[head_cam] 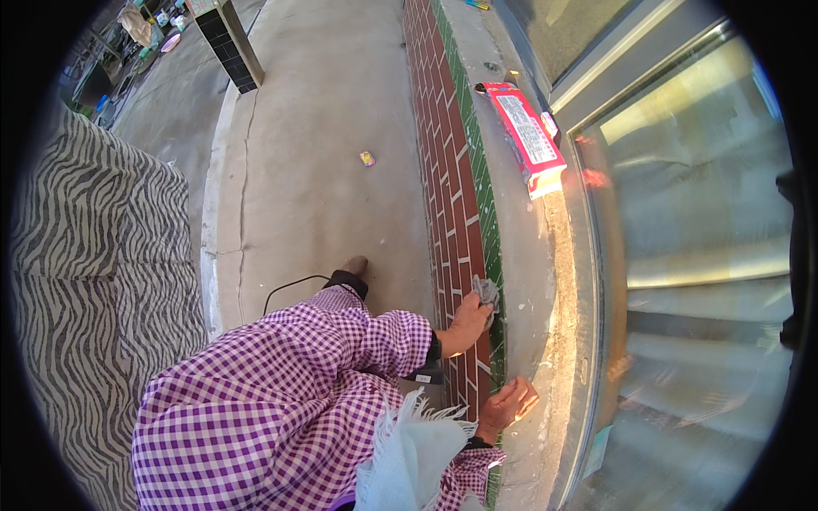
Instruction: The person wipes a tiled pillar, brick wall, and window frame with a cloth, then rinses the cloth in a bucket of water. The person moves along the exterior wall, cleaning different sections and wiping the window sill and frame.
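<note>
A crumpled grey cloth [487, 295] is gripped in my left hand [470, 319]. Hand and cloth press against the green patterned edging [476, 150] along the top of a low wall of red brick-pattern tiles [450, 185]. Nearer my body, my right hand [508, 405] is over the grey concrete ledge [521, 306], its fingers loosely curled. Whether anything small lies inside those fingers is hidden. Purple-and-white checked sleeves cover both arms, and a pale blue fringed scarf [415, 453] hangs down between them.
A red-and-white packet [527, 137] with writing lies on the ledge against the window frame. Glass panes [703, 255] rise along the right. On the concrete floor [313, 160] lies a small wrapper [366, 158]. Zebra-striped fabric [102, 223] covers something at left, near a black-tiled pillar [227, 48].
</note>
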Demonstrator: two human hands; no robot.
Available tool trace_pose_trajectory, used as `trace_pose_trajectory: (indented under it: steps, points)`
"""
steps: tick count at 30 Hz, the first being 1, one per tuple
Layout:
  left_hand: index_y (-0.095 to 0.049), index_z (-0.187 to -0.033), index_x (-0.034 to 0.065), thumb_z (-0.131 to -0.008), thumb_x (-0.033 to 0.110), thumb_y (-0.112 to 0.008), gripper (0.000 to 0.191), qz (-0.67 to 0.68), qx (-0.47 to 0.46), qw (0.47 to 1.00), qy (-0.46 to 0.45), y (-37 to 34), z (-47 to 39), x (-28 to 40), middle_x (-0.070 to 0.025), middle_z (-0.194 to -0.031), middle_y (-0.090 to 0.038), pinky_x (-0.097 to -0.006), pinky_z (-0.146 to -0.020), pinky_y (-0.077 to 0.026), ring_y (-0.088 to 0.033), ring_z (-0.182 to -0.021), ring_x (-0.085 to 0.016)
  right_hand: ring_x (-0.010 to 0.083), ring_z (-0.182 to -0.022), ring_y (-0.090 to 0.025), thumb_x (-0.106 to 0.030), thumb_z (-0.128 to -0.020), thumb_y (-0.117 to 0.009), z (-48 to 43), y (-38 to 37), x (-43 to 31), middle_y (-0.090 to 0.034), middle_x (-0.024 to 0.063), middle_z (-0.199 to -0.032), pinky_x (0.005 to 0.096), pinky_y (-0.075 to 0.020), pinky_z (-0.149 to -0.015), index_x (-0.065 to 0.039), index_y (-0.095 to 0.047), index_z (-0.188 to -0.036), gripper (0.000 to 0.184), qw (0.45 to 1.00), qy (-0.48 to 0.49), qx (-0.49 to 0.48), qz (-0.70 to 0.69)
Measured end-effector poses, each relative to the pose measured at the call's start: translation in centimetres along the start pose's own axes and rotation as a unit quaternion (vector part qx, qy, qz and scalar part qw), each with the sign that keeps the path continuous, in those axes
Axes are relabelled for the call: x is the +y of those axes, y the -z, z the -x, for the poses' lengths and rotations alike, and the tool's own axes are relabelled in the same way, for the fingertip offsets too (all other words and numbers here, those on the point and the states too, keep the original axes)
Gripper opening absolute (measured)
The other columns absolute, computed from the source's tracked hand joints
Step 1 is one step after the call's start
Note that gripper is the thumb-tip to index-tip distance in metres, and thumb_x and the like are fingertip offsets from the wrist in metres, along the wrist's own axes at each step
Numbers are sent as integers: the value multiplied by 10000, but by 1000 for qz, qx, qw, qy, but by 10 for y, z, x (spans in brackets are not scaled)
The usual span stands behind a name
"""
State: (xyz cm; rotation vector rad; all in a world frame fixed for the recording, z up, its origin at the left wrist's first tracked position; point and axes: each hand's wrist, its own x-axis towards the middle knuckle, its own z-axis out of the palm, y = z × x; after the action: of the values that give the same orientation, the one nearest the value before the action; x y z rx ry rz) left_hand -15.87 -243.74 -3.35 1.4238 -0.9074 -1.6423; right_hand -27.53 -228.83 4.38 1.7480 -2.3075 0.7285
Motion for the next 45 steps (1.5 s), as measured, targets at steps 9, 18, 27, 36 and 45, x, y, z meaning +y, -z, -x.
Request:
trace_pose_trajectory:
  steps: [9, 18, 27, 36, 45]
  points:
    - [-542, -1258, 8, -961, 85, -557, 307, 100, 75, 991, -55, 61, -141, 104, -127, -1205, -557, -379, -974, -423, -529, -1103, -257, 356, -951, -560, -14, -946, -556, -44, -34, -58, -595, 180, -1009, 466, -440, -870, 18, -626, -1065, 141, 998, 30, -15, -56]
    - [-491, -1358, -11, -898, 71, -596, 479, -65, 179, 975, -112, 109, -305, 148, -245, -1463, -388, -474, -1131, -327, -385, -1342, -425, 281, -940, -554, -10, -982, -490, -183, -153, -123, -565, 158, -1004, 375, -478, -838, 54, -606, -1093, 172, 968, -106, -28, -225]
    - [-520, -1076, -41, -904, 107, -621, 247, -119, 236, 960, -91, 174, -424, 204, -170, -1184, -399, -416, -962, -378, -431, -1081, -304, 377, -929, -570, -40, -961, -529, -192, -159, -144, -587, 209, -1000, 457, -477, -830, 46, -610, -1086, 172, 999, -19, -38, 2]
    - [-490, -993, 55, -967, -7, -530, 78, 85, 47, 993, -61, 152, -238, 139, -38, -994, -336, -300, -644, -443, -477, -803, -135, 380, -927, -530, -21, -947, -517, -187, -157, -164, -562, 199, -992, 485, -436, -850, 30, -586, -1062, 144, 998, -44, -39, -6]
    - [-457, -903, -20, -949, 102, -545, 158, -37, 153, 985, -69, 187, -357, 168, -123, -1020, -389, -348, -662, -469, -492, -877, -233, 389, -933, -535, -44, -933, -539, -184, -153, -164, -560, 207, -994, 484, -440, -851, 27, -587, -1085, 175, 999, -18, -46, 9]
